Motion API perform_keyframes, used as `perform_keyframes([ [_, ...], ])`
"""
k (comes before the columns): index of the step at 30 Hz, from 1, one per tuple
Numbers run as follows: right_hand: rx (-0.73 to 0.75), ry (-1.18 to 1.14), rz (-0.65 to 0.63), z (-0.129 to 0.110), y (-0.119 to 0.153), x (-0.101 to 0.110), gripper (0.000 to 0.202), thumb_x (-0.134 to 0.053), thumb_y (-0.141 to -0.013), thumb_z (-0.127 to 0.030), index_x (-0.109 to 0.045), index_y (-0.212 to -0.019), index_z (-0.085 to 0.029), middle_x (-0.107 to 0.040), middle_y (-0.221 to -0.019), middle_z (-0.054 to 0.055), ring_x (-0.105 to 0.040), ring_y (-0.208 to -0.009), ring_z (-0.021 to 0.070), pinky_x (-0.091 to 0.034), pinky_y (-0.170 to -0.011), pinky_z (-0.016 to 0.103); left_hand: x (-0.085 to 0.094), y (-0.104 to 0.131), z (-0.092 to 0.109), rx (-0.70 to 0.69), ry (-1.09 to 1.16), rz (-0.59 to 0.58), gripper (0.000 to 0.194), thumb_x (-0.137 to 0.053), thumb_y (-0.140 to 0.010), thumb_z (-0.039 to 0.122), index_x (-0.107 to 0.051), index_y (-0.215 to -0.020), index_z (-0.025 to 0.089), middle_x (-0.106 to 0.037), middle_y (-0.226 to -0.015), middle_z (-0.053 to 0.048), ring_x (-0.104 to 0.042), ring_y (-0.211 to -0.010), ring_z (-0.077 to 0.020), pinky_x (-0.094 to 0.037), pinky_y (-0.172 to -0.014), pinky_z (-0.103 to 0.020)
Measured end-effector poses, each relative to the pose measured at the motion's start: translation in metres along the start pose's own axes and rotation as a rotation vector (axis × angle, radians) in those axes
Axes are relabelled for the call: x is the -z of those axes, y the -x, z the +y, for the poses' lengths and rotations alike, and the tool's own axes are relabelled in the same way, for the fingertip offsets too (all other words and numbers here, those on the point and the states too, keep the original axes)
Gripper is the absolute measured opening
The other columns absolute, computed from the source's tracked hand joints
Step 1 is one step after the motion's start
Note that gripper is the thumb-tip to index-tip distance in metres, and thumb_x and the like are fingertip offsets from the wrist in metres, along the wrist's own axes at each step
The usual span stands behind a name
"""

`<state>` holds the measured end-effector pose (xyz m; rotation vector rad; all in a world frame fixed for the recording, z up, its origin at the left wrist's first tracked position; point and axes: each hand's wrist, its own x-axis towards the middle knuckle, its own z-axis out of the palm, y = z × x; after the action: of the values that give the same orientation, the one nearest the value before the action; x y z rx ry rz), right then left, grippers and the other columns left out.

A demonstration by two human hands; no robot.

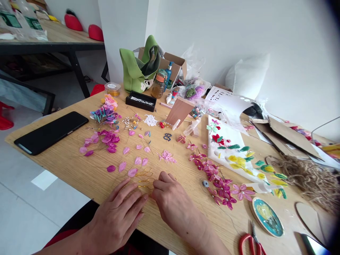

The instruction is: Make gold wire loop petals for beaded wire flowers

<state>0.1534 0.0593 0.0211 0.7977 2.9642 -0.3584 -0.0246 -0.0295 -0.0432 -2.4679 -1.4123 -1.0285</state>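
Note:
Both hands rest low over the wooden table [101, 180] near its front edge. My left hand [118, 212] lies palm down with its fingers stretched out, beside golden wire loops [145, 173]. Its fingertips touch or nearly touch the wires. My right hand [172, 198] has its fingers curled in at the right end of the wires; what they pinch, if anything, is hidden. Just above the hands lie loose pink petals [132, 172] and a dark magenta petal [111, 168]. A pile of pale pink strands [167, 156] sits behind my right hand.
A black phone [51, 131] lies at the left. Magenta flowers [223, 187], red-handled scissors [252, 241] and a painted dish [267, 216] are at the right. Farther back stand a green bag [138, 67], a black tray [140, 101] and a brown bottle [158, 85].

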Motion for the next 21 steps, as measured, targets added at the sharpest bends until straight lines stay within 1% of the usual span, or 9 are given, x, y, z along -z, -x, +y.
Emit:
perform_keyframes([
  [2, 0.0, -0.004, 0.002, 0.0, 0.0, 0.0, 0.022, -0.064, -0.09, -0.01, -0.06, -0.068, -0.016, -0.06, -0.075, 0.002, -0.043, -0.079, 0.0185, -0.033, -0.072, 0.034, 0.001, 0.0, 0.001, -0.007, 0.0, -0.009, 0.027, -0.051, -0.094, 0.018, -0.069, -0.114, 0.013, -0.07, -0.108, -0.007, -0.054, -0.116, -0.0252, -0.032, -0.114, -0.045],
  [6, 0.003, 0.007, -0.012, 0.0, -0.001, -0.001, 0.022, -0.062, -0.091, -0.01, -0.06, -0.07, -0.016, -0.059, -0.075, 0.002, -0.045, -0.078, 0.0186, -0.033, -0.072, 0.034, 0.0, 0.002, 0.001, 0.032, 0.011, -0.005, 0.028, -0.054, -0.093, 0.021, -0.068, -0.116, 0.013, -0.068, -0.111, -0.008, -0.05, -0.121, -0.026, -0.027, -0.117, -0.044],
  [13, 0.019, 0.079, 0.04, -0.004, 0.0, -0.005, 0.022, -0.063, -0.09, -0.011, -0.059, -0.069, -0.016, -0.059, -0.073, 0.002, -0.045, -0.079, 0.0196, -0.034, -0.072, 0.035, -0.003, 0.003, 0.001, 0.035, 0.002, 0.011, 0.029, -0.054, -0.093, 0.021, -0.067, -0.119, 0.015, -0.066, -0.115, -0.008, -0.046, -0.128, -0.0279, -0.025, -0.118, -0.046],
  [15, 0.017, 0.035, 0.028, -0.001, 0.0, -0.002, 0.022, -0.061, -0.091, -0.011, -0.059, -0.07, -0.016, -0.059, -0.075, 0.002, -0.045, -0.079, 0.0191, -0.035, -0.073, 0.034, -0.003, 0.003, 0.001, 0.029, 0.004, 0.007, 0.029, -0.055, -0.093, 0.02, -0.067, -0.119, 0.015, -0.066, -0.116, -0.008, -0.045, -0.129, -0.0285, -0.025, -0.118, -0.047],
  [18, 0.033, -0.095, 0.016, 0.007, 0.002, 0.004, 0.027, -0.055, -0.093, -0.01, -0.056, -0.068, -0.017, -0.058, -0.075, 0.001, -0.044, -0.078, 0.0168, -0.037, -0.074, 0.03, -0.003, 0.003, 0.001, 0.039, 0.021, 0.009, 0.029, -0.056, -0.093, 0.022, -0.067, -0.119, 0.015, -0.066, -0.116, -0.007, -0.045, -0.129, -0.0285, -0.024, -0.118, -0.047],
  [21, 0.054, -0.186, 0.09, 0.016, 0.005, 0.01, 0.029, -0.051, -0.095, -0.009, -0.055, -0.068, -0.017, -0.055, -0.074, 0.002, -0.045, -0.078, 0.016, -0.038, -0.074, 0.028, -0.002, 0.001, 0.0, 0.026, 0.007, 0.014, 0.028, -0.056, -0.093, 0.022, -0.068, -0.117, 0.015, -0.067, -0.114, -0.007, -0.047, -0.126, -0.0274, -0.025, -0.118, -0.046],
])
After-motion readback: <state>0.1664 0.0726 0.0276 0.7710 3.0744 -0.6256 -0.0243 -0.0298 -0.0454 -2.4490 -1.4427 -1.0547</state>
